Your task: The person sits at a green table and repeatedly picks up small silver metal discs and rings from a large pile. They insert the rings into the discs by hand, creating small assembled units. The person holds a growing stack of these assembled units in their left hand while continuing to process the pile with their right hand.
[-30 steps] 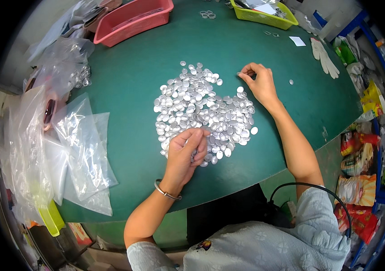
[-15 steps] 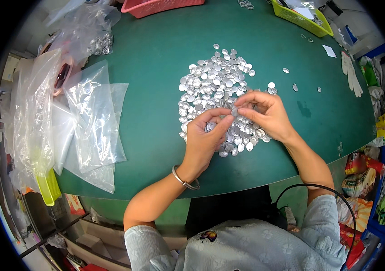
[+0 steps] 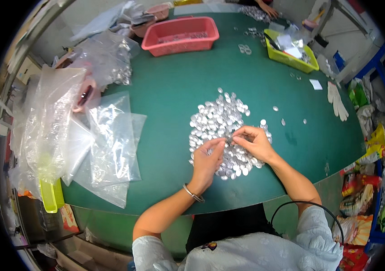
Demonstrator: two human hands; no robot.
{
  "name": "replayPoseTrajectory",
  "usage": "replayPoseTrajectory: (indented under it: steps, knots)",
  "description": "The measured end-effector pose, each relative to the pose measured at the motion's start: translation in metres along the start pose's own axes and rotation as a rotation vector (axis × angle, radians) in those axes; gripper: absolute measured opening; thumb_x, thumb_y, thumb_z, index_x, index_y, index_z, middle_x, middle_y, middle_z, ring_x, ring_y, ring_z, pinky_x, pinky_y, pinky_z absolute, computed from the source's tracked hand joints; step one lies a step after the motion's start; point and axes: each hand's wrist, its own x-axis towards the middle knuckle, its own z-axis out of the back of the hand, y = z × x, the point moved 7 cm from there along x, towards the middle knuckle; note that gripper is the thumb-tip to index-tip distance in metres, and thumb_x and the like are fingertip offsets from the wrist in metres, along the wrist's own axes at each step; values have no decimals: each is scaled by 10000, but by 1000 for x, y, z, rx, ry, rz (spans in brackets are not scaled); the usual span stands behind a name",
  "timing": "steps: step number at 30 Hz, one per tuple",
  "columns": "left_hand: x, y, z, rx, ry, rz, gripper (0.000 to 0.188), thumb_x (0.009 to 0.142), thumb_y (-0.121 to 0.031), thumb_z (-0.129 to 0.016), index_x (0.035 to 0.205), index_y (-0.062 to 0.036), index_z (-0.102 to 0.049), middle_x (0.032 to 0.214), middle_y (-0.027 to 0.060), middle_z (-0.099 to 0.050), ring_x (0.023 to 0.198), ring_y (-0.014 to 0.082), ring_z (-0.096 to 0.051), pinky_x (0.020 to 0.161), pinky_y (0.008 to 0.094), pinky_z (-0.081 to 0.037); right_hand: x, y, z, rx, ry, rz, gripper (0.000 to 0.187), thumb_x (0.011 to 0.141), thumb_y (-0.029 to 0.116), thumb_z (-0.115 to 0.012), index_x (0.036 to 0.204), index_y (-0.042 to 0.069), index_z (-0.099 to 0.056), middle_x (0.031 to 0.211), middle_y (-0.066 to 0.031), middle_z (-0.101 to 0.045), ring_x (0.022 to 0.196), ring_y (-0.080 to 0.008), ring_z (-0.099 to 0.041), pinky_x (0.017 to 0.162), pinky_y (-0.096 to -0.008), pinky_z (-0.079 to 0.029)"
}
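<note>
A heap of small silver oval metal pieces (image 3: pixel 215 119) is spread over the green table in front of me. Above its middle my left hand (image 3: pixel 207 161) and my right hand (image 3: pixel 256 144) meet, fingertips almost touching. Thumb and forefinger of each are pinched on one small metal piece (image 3: pixel 229 141), largely covered by the fingers. More pieces lie beneath and around both hands. A metal bangle (image 3: pixel 193 193) circles my left wrist.
Clear plastic bags (image 3: pixel 111 144) cover the table's left side. Farther back stand a pink basket (image 3: pixel 181 43) and a yellow-green basket (image 3: pixel 291 62). A white glove (image 3: pixel 336 101) lies at the right edge. Another person's hand (image 3: pixel 268 9) is by a far heap.
The view has tilted up, bringing the far baskets and another person's hand into sight. My hands stay over the heap, with the small piece still between their fingertips.
</note>
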Motion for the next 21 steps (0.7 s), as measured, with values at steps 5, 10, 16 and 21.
replayPoseTrajectory:
  steps: [5, 10, 16, 21]
  knots:
    - [1, -2, 0, 56, -10, -91, 247, 844, -145, -577, 1044, -4, -549, 593, -42, -437, 450, 14, -327, 379, 160, -231, 75, 20, 13, -246, -8, 104, 176, 825, 187, -590, 862, 16, -604, 706, -11, -613, 655, -69, -543, 587, -201, -428]
    - [-1, -9, -7, -6, 37, -117, 267, 852, -134, -563, 1075, 8, -524, 626, -34, -442, 450, 16, -315, 382, 165, -224, 212, 97, 60, 88, -283, 334, 263, 852, 153, -521, 1052, -12, -561, 977, -57, -621, 801, -110, -553, 675, -249, -437]
    - [-2, -8, -3, -21, 46, -101, 267, 865, -112, -536, 1097, 15, -502, 600, -37, -410, 449, 17, -295, 385, 169, -204, 165, 31, 0, -463, 64, 326, 247, 791, 155, -587, 954, -29, -599, 887, -122, -634, 758, -177, -599, 687, -295, -478]
    - [-2, -10, 0, -73, 38, -141, 195, 863, -107, -537, 1025, 3, -541, 586, -34, -396, 440, 19, -287, 378, 166, -197, 58, 26, -15, -898, 326, 285, 457, 736, 294, -648, 1107, 46, -545, 1144, -130, -503, 1094, -296, -415, 932, -429, -309]
